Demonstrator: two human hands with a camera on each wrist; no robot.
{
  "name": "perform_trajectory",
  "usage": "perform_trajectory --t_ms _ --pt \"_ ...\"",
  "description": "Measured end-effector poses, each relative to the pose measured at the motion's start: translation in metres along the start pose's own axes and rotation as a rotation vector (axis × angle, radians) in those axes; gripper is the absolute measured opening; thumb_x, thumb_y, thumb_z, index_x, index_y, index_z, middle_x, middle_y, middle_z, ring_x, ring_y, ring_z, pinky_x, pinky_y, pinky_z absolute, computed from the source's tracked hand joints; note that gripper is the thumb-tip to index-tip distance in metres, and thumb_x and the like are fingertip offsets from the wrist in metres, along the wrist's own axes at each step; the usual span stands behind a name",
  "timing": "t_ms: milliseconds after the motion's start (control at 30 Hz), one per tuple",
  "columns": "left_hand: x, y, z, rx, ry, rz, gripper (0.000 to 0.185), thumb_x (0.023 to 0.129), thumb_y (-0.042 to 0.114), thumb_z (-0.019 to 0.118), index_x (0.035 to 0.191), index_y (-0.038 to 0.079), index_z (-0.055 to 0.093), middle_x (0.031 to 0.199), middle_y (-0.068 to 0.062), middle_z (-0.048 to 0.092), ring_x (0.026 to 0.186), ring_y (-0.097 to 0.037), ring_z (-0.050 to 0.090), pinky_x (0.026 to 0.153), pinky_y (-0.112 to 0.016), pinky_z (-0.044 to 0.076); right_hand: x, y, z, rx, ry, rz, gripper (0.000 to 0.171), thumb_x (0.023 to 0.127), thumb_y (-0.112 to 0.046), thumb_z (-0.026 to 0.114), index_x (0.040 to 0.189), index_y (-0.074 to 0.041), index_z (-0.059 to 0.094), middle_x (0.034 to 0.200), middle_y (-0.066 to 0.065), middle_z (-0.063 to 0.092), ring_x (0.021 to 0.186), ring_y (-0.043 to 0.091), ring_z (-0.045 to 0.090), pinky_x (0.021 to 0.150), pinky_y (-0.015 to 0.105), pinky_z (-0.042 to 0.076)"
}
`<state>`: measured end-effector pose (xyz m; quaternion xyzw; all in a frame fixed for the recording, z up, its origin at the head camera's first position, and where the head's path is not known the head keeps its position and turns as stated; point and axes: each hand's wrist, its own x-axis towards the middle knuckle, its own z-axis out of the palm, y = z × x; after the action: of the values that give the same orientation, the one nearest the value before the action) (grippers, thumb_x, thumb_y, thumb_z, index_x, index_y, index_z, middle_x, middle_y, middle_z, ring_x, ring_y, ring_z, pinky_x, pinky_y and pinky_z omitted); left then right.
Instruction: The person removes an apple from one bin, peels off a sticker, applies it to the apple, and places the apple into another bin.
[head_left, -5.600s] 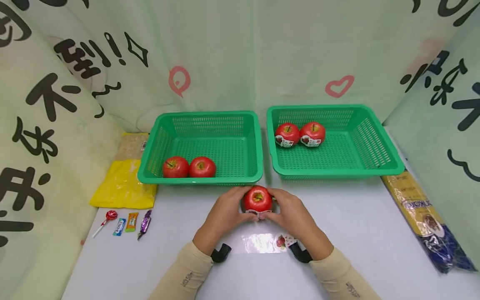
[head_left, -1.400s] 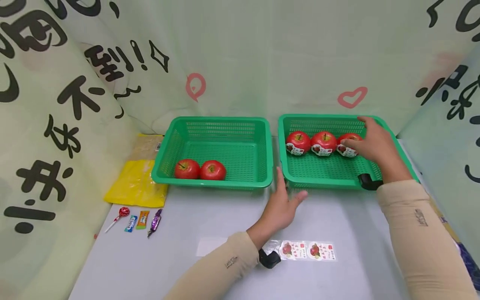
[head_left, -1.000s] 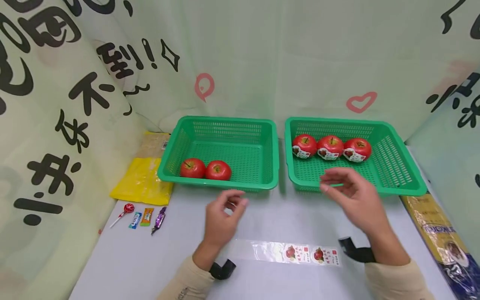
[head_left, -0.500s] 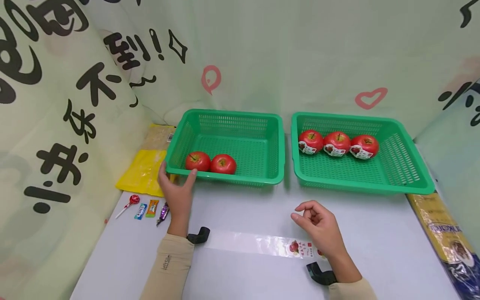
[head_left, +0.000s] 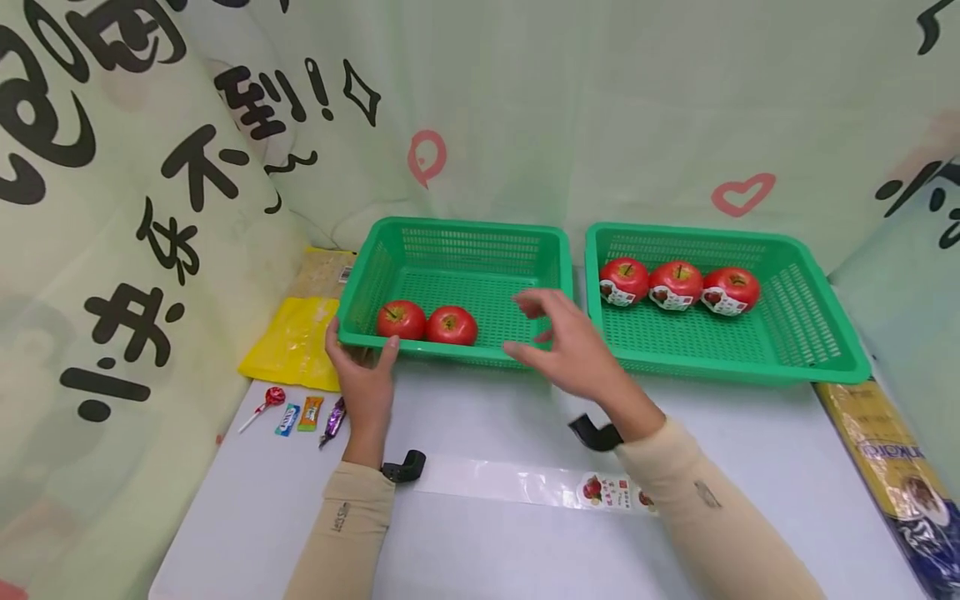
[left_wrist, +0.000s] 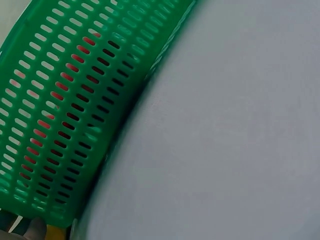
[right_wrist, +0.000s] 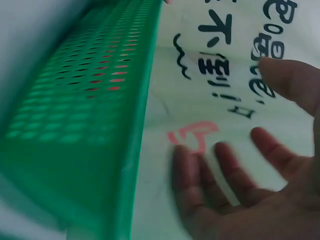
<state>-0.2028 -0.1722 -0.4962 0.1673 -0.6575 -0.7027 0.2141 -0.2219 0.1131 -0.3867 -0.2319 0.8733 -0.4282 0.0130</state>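
Observation:
The left green basket [head_left: 487, 279] holds two red apples [head_left: 452, 326] without labels along its front wall. At its front left corner my left hand [head_left: 366, 392] grips the basket, thumb at the front side and fingers round the left side. In the left wrist view, the basket wall [left_wrist: 65, 90] shows red through its slots, with a fingertip low at the corner. My right hand [head_left: 566, 346] hovers over the front right part of that basket, fingers spread and holding nothing. In the right green basket [head_left: 720, 346], three labelled apples [head_left: 677, 285] stand in a row.
A clear strip with apple labels [head_left: 603, 491] lies on the white table, partly hidden by the right sleeve. At left are a yellow package [head_left: 300, 346], a lollipop [head_left: 274, 397] and several wrapped candies [head_left: 310, 413]. A gold-and-blue package [head_left: 892, 458] lies at right.
The third labelled apple went into the right basket and was let go. My left hand moved to the left basket's corner; my right hand came back, then forward and left over that basket.

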Motion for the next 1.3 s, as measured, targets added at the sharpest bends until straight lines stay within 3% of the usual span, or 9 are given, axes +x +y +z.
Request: perform_trajectory --t_ms 133,233,500,767,967,1100,1300 --pt "0.000 0.001 0.000 0.012 0.013 0.008 0.091 0.096 0.024 0.079 0.163 0.040 0.020 0.168 0.001 0.034 0.152 -0.021 0.040 0.127 -0.035 0.038 0.063 -0.015 0.016 0.012 -0.239 0.142 0.075 0.096 -0.031 0.077 0.159 -0.016 0.041 0.157 0.013 0.048 0.145 0.035 0.047 0.111 0.055 0.053" --pt "0.000 0.001 0.000 0.003 0.015 0.016 0.092 0.096 0.021 0.080 0.164 0.036 0.020 0.168 0.000 0.035 0.152 -0.022 0.041 0.127 -0.036 0.038 0.089 -0.019 0.036 0.006 -0.350 0.221 0.075 0.096 -0.029 0.075 0.161 -0.018 0.040 0.163 0.012 0.043 0.151 0.034 0.039 0.117 0.055 0.048" --pt "-0.002 -0.001 0.001 -0.015 0.005 0.030 0.093 0.096 0.020 0.079 0.165 0.033 0.019 0.169 0.000 0.034 0.153 -0.022 0.039 0.129 -0.038 0.036 0.110 -0.003 0.079 0.097 -0.427 0.369 0.069 0.094 -0.013 0.073 0.158 -0.014 0.047 0.152 0.015 0.054 0.133 0.032 0.051 0.106 0.044 0.054" --pt "-0.001 -0.002 -0.001 -0.003 0.004 0.036 0.094 0.096 0.021 0.079 0.166 0.030 0.017 0.168 -0.001 0.034 0.153 -0.023 0.039 0.129 -0.039 0.035 0.111 0.002 0.087 0.193 -0.342 0.399 0.068 0.087 -0.004 0.076 0.150 -0.012 0.053 0.140 0.017 0.058 0.118 0.031 0.057 0.090 0.037 0.058" --pt "-0.002 0.000 0.002 0.015 0.003 0.008 0.095 0.097 0.018 0.078 0.167 0.029 0.015 0.170 -0.002 0.032 0.154 -0.024 0.038 0.130 -0.039 0.034 0.097 -0.005 0.066 0.247 -0.208 0.341 0.068 0.078 -0.012 0.080 0.142 -0.018 0.057 0.136 0.014 0.051 0.117 0.030 0.056 0.077 0.034 0.061" --pt "-0.001 0.000 0.002 0.017 0.012 -0.003 0.096 0.097 0.013 0.077 0.168 0.022 0.013 0.171 -0.007 0.031 0.155 -0.030 0.036 0.131 -0.042 0.033 0.076 -0.018 0.039 0.267 -0.163 0.303 0.068 0.076 -0.014 0.080 0.139 -0.025 0.058 0.136 0.013 0.048 0.121 0.030 0.053 0.078 0.037 0.063" --pt "-0.003 -0.001 0.002 0.026 0.018 0.020 0.097 0.097 0.017 0.077 0.169 0.022 0.012 0.170 -0.008 0.032 0.154 -0.030 0.038 0.130 -0.043 0.034 0.019 -0.029 0.004 0.259 -0.129 0.161 0.071 0.074 -0.016 0.086 0.140 -0.020 0.061 0.136 0.013 0.052 0.128 0.030 0.049 0.083 0.040 0.063"
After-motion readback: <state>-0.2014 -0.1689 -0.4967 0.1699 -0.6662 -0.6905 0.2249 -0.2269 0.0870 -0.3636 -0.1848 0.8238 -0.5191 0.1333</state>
